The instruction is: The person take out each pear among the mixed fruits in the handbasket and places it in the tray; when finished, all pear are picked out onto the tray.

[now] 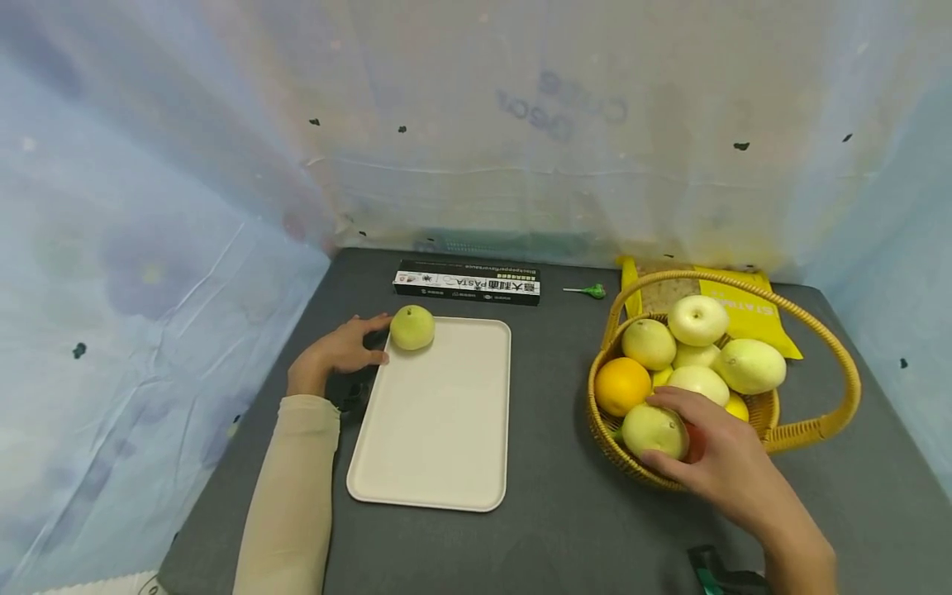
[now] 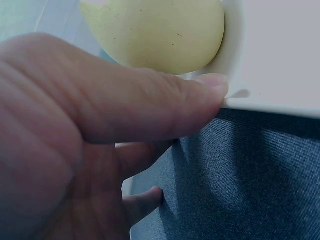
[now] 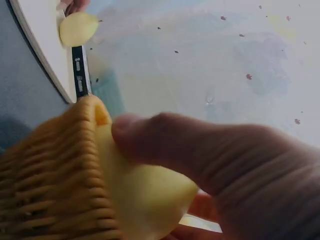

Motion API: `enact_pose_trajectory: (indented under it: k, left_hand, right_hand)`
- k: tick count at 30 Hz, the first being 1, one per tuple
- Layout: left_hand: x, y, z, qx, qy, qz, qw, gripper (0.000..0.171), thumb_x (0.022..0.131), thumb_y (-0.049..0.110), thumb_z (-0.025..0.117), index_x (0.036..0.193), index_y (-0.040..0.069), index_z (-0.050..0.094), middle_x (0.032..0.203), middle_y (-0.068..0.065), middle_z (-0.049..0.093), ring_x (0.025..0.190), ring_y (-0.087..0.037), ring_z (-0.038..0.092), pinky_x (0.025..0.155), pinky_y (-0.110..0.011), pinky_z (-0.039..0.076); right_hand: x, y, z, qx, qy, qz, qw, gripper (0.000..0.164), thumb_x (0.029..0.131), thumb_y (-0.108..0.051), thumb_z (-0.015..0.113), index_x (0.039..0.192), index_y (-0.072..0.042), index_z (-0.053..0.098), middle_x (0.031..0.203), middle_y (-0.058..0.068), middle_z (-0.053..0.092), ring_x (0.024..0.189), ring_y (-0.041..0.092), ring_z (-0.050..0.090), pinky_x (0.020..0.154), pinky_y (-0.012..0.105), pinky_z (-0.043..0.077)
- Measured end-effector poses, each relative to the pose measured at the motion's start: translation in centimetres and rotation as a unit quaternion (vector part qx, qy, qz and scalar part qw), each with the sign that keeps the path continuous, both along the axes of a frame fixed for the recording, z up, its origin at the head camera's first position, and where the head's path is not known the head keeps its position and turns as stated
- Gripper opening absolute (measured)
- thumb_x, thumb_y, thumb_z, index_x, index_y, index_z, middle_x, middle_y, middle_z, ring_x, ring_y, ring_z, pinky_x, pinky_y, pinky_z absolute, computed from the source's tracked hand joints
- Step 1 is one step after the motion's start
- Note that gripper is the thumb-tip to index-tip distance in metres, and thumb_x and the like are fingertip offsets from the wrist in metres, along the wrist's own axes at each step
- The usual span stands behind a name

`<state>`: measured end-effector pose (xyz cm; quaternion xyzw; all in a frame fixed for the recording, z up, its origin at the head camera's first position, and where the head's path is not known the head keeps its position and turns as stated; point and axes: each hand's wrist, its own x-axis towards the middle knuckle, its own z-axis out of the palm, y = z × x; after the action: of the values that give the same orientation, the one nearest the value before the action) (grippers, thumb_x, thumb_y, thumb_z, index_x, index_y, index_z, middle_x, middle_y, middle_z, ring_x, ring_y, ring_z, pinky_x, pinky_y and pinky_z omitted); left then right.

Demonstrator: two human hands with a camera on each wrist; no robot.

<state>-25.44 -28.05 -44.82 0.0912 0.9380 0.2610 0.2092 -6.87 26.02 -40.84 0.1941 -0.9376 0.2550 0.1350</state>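
At the near side of the wicker basket (image 1: 610, 450), my right hand (image 1: 725, 450) grips a yellow-green pear (image 1: 654, 431), thumb and fingers on either side of it. The right wrist view shows this pear (image 3: 145, 200) right behind the basket rim. My left hand (image 1: 345, 347) is at the far left corner of a white tray (image 1: 446, 413), fingers loosely spread. Its thumb (image 2: 185, 100) lies along the tray rim. Another pear (image 1: 412, 328) sits in that tray corner, close by the left fingertips.
More pale fruit (image 1: 697, 321) and an orange (image 1: 621, 386) fill the basket, whose tall handle (image 1: 848, 388) arches to the right. Behind it lies a yellow bag (image 1: 759, 322). A black pasta box (image 1: 467, 282) and a small green-headed pick (image 1: 595, 291) lie at the table's back.
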Motion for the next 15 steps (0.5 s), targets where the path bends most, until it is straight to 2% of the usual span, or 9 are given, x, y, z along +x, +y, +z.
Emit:
enact_pose_trajectory:
  k: [2,5,7,9,11,15]
  left_hand:
    - [0.0,0.0,0.0,-0.001,-0.002,0.000,1.0000,0.086,0.105,0.026,0.076,0.176,0.014,0.029,0.183,-0.018,0.020,0.167,-0.056,-0.002,0.125,-0.084,0.012]
    - [0.0,0.0,0.0,-0.002,-0.006,-0.001,1.0000,0.086,0.105,0.027,0.076,0.176,0.014,0.028,0.183,-0.018,0.020,0.167,-0.056,-0.002,0.126,-0.084,0.012]
    - [0.0,0.0,-0.1,-0.003,-0.004,-0.001,1.0000,0.086,0.105,0.026,0.076,0.176,0.015,0.028,0.183,-0.018,0.020,0.167,-0.056,-0.002,0.125,-0.085,0.012]
    - [0.0,0.0,-0.1,-0.003,0.000,0.000,1.0000,0.086,0.105,0.026,0.076,0.176,0.015,0.029,0.183,-0.018,0.021,0.167,-0.056,-0.001,0.125,-0.085,0.012]
    - [-0.1,-0.1,-0.1,-0.002,0.005,0.001,1.0000,0.085,0.105,0.025,0.076,0.175,0.014,0.029,0.182,-0.018,0.021,0.167,-0.056,0.000,0.126,-0.084,0.013]
    - [-0.1,-0.1,0.0,-0.003,0.006,-0.004,1.0000,0.085,0.105,0.025,0.076,0.175,0.013,0.029,0.182,-0.018,0.021,0.167,-0.057,0.000,0.126,-0.084,0.013]
  right_hand:
    - [0.1,-0.2,-0.3,-0.002,-0.010,-0.009,1.000,0.071,0.076,-0.031,0.103,0.138,-0.018,0.072,0.138,0.007,0.074,0.116,0.026,0.069,0.097,0.006,0.041]
    - [0.5,-0.2,-0.5,0.006,-0.031,-0.044,0.999,0.074,0.078,-0.039,0.101,0.140,-0.015,0.070,0.136,0.010,0.074,0.109,0.029,0.071,0.088,0.023,0.052]
    - [0.7,-0.1,-0.6,0.009,-0.043,-0.065,0.997,0.076,0.078,-0.044,0.101,0.141,-0.015,0.069,0.132,0.012,0.075,0.104,0.030,0.072,0.081,0.035,0.055]
    - [0.9,0.0,-0.7,0.012,-0.049,-0.076,0.996,0.077,0.078,-0.046,0.100,0.141,-0.015,0.069,0.130,0.013,0.076,0.101,0.030,0.072,0.078,0.043,0.056]
    - [0.9,0.1,-0.8,0.010,-0.047,-0.074,0.996,0.075,0.079,-0.046,0.099,0.142,-0.016,0.069,0.128,0.012,0.076,0.099,0.027,0.071,0.077,0.040,0.056]
    - [1.1,0.2,-1.3,-0.002,-0.015,-0.053,0.998,0.072,0.078,-0.036,0.101,0.141,-0.018,0.070,0.128,0.006,0.077,0.097,0.016,0.067,0.080,0.022,0.051]
